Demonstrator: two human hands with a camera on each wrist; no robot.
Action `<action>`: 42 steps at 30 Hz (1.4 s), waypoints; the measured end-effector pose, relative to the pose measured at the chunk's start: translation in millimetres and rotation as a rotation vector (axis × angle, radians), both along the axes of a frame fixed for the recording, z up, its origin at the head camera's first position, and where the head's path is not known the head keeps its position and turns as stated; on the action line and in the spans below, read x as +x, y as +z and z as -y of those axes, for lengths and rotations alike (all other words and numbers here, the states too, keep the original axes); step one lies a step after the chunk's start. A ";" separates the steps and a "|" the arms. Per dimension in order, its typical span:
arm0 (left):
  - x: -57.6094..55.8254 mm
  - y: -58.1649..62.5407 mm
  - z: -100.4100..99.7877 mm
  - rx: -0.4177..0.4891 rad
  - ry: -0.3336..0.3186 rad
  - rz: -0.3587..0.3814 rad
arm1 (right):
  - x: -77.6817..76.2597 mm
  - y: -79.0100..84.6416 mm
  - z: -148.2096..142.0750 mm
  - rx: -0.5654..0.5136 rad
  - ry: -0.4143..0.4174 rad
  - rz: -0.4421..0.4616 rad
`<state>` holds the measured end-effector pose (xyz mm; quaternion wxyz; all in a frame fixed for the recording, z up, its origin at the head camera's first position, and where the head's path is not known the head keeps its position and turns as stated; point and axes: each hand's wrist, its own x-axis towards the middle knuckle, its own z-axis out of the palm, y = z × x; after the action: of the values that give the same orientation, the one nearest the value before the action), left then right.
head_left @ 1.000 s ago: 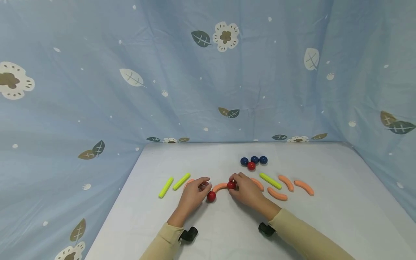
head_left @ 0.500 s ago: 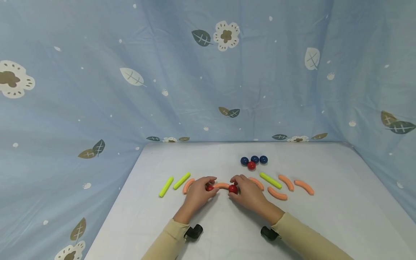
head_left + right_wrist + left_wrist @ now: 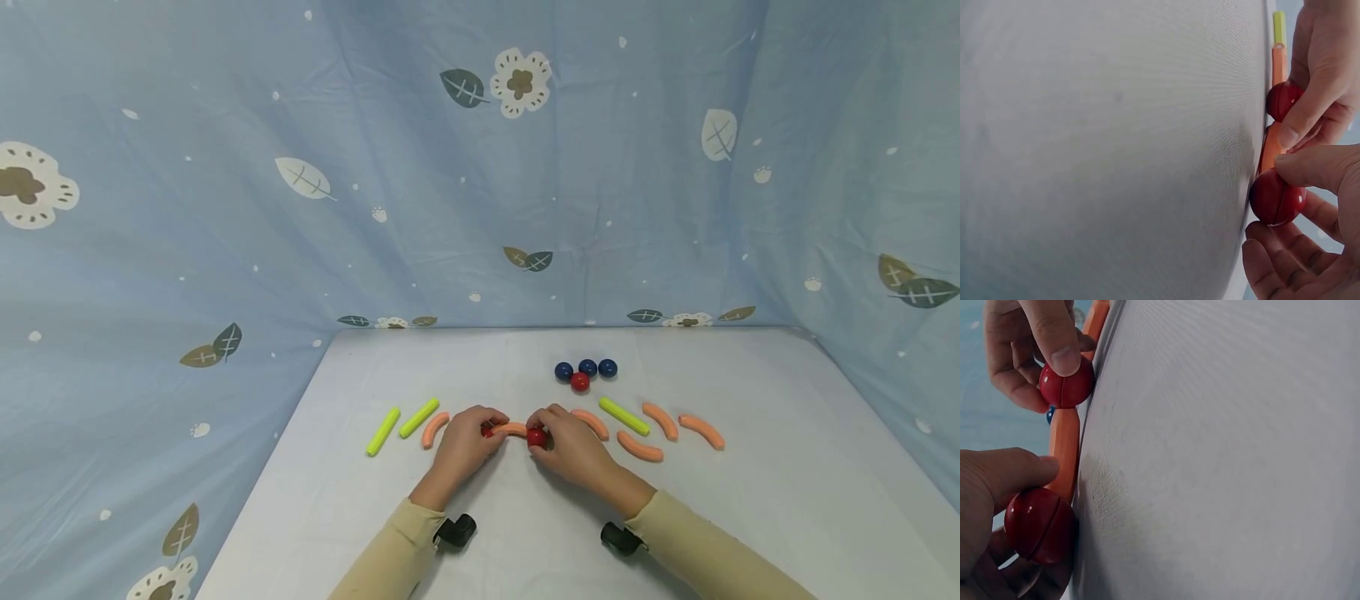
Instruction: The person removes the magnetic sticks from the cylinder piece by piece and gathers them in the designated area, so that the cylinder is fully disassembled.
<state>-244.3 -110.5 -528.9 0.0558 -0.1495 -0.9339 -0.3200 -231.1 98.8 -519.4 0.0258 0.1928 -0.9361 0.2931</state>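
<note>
A curved orange stick [image 3: 516,429] lies on the table between two red balls, one at each end. My left hand [image 3: 465,442] pinches the stick near its left end, thumb on the stick in the left wrist view. The left red ball [image 3: 1040,526] sits within the curl of that hand, partly hidden in the head view. My right hand [image 3: 570,442] holds the right red ball [image 3: 1277,197] between thumb and fingers. Both balls touch the stick's ends; whether they are joined to it I cannot tell.
Several blue balls [image 3: 588,367] and a red ball [image 3: 580,382] lie farther back on the white table [image 3: 495,533]. Yellow-green sticks [image 3: 383,432] and curved orange sticks [image 3: 701,432] lie on both sides of my hands. A blue curtain [image 3: 420,208] hangs behind.
My left hand has moved right, first onto the left red ball and then toward the orange stick's end. The right hand, with its red ball, has shifted slightly nearer to me.
</note>
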 end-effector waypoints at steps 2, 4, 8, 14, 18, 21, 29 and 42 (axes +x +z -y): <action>-0.6 -0.3 -1.1 -0.002 0.013 0.000 | 0.1 -0.3 0.3 -0.002 0.003 0.002; -1.2 -0.9 -1.9 -0.008 0.023 0.001 | 0.0 -0.6 0.7 -0.003 0.007 -0.001; -1.8 -1.5 -2.6 -0.016 0.031 -0.005 | -0.1 -1.2 1.0 -0.003 0.018 -0.012; -0.6 0.7 -3.2 -0.008 0.039 0.004 | -1.0 0.9 0.8 0.002 0.007 0.014; -0.7 1.2 -3.2 -0.010 0.043 0.009 | -1.5 3.5 0.3 -0.009 0.015 0.027; -1.3 0.8 -3.2 -0.011 0.040 0.009 | -1.7 5.6 -0.4 -0.021 0.024 0.034; -2.1 -0.5 -2.5 -0.001 0.036 0.012 | -4.9 8.5 -1.8 -0.011 0.041 0.075; -3.7 -1.9 -1.9 0.011 0.026 0.031 | -13.3 13.9 -9.9 -0.029 0.049 0.122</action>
<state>-248.0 -108.6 -530.8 0.0461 -0.1321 -0.9347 -0.3267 -244.4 108.7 -505.5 -0.0358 0.1971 -0.9265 0.3184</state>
